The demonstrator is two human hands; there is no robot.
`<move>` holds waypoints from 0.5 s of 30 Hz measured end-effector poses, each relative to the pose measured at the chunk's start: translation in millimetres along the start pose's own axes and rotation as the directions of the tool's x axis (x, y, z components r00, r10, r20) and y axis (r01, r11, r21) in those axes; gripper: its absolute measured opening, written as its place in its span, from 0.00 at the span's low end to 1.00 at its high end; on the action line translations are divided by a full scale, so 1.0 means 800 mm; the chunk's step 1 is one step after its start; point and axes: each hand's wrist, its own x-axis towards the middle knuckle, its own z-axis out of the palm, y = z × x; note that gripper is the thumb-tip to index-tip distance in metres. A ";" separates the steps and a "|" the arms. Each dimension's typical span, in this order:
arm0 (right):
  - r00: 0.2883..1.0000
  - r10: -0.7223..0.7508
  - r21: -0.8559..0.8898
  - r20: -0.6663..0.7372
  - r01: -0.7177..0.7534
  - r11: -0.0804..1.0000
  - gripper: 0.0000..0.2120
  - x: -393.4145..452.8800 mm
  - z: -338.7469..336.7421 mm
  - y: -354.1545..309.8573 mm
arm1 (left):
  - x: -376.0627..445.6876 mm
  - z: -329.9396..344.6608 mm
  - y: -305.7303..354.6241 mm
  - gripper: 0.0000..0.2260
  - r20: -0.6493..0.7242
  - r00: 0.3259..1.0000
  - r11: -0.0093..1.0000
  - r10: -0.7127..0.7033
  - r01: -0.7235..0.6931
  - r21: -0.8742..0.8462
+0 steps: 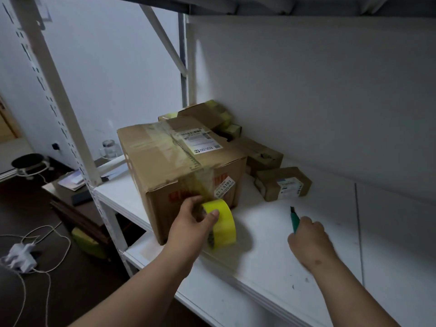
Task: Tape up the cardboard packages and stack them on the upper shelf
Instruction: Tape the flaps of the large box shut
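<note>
A large cardboard box stands on the white shelf, with clear tape running over its top and down its front face. My left hand grips a yellow tape roll against the lower front of the box, thumb on the roll's outer face. To the right, my right hand holds a green utility knife above the shelf, blade tip pointing up and away. Behind the big box lie several smaller cardboard packages, some with yellow tape.
A white back panel closes the shelf behind. The slotted upright stands at the left corner. Beyond it, a low surface holds a glass jar, papers and a dark round object. Cables lie on the dark floor.
</note>
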 end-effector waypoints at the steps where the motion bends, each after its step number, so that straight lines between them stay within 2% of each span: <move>1: 1.000 -0.019 0.066 0.004 0.018 0.998 0.13 -0.001 -0.007 -0.003 | 0.002 0.001 -0.002 0.13 0.023 0.999 0.996 -0.026 0.028 -0.082; 4: 0.981 -0.186 0.325 -0.048 0.192 0.926 0.12 -0.018 -0.038 -0.026 | 0.007 0.003 -0.002 0.12 0.082 0.994 0.964 -0.071 0.090 -0.249; 6: 0.933 -0.346 0.396 -0.098 0.355 0.847 0.16 -0.031 -0.060 -0.047 | 0.011 0.003 -0.002 0.12 0.094 0.993 0.954 -0.072 0.096 -0.284; 10: 0.768 -0.628 0.293 -0.124 0.633 0.717 0.20 -0.048 -0.073 -0.082 | 0.012 0.003 -0.007 0.11 0.108 0.993 0.941 -0.054 0.087 -0.327; 15: 0.636 -0.768 0.047 -0.073 0.771 0.635 0.25 -0.062 -0.070 -0.102 | 0.013 0.003 -0.014 0.10 0.120 0.992 0.930 -0.034 0.075 -0.360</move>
